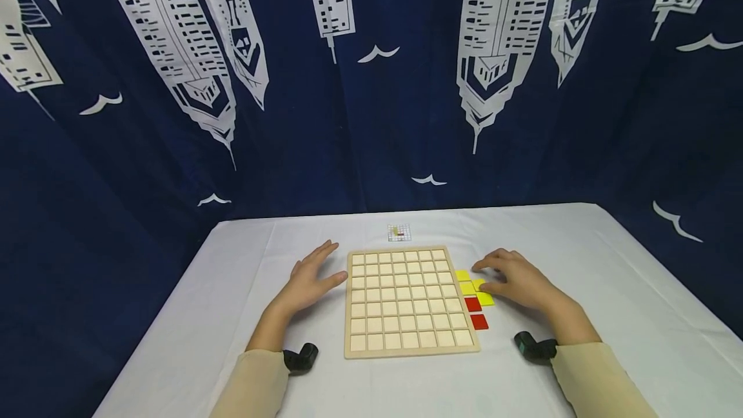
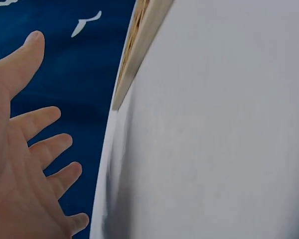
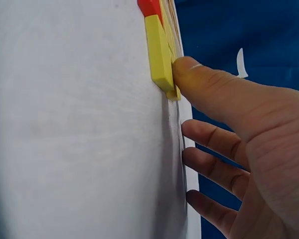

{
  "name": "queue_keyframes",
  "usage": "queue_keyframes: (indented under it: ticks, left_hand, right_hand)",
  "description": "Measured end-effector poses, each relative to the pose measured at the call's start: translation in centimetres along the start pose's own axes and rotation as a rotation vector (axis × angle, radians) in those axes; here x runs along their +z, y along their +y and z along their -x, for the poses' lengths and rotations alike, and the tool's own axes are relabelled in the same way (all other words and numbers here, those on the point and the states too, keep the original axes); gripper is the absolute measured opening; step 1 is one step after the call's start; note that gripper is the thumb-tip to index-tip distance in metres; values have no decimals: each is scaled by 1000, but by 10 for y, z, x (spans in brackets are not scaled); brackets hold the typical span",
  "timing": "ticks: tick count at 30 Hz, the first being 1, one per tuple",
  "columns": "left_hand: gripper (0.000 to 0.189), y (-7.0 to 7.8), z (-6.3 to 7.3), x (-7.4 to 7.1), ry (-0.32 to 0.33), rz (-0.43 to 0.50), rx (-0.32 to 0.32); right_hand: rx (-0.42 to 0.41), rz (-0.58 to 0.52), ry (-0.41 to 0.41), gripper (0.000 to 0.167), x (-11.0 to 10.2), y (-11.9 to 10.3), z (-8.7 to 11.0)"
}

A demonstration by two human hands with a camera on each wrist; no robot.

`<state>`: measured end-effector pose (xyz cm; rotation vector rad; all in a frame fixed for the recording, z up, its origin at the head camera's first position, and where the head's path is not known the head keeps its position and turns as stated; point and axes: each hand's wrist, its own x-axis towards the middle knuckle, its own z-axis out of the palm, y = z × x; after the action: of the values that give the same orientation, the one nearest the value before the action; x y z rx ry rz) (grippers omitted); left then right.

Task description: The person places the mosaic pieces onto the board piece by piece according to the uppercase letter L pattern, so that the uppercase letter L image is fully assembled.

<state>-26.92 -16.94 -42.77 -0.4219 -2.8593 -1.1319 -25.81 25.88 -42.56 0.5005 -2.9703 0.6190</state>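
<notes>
A square wooden grid board [image 1: 412,354] lies flat with its cells bare. My left hand [image 1: 307,286] is beside its left edge, fingers spread and thumb tip at the frame; the palm and straight fingers [image 2: 51,150] hold nothing in the left wrist view. Along the board's right side lie several yellow square tiles [image 1: 485,299] and two red tiles [image 1: 479,322]. Over the yellow ones is my right hand [image 1: 519,281], fingers loosely bent. In the right wrist view its thumb overlaps the end of a yellow tile [image 3: 158,52], while the other fingers [image 3: 212,167] stay apart from it.
A small printed card [image 1: 399,233] with a coloured grid pattern lies behind the board. White cloth [image 1: 191,340] covers the table. Behind it hangs a dark blue curtain [image 1: 348,128] with white building prints. Each wrist wears a black camera [image 1: 302,358].
</notes>
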Motion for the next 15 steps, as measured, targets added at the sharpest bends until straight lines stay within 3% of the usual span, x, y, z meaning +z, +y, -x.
queue_keyframes:
  ticks: [6,15]
  left_hand:
    - [71,-8,-2,14,-58,74,20]
    - [78,-11,0,20,-171,-73,73]
  right_hand:
    - [-13,-24,25,23,1,3,1]
    - [-5,-42,27,19,1,4,-1]
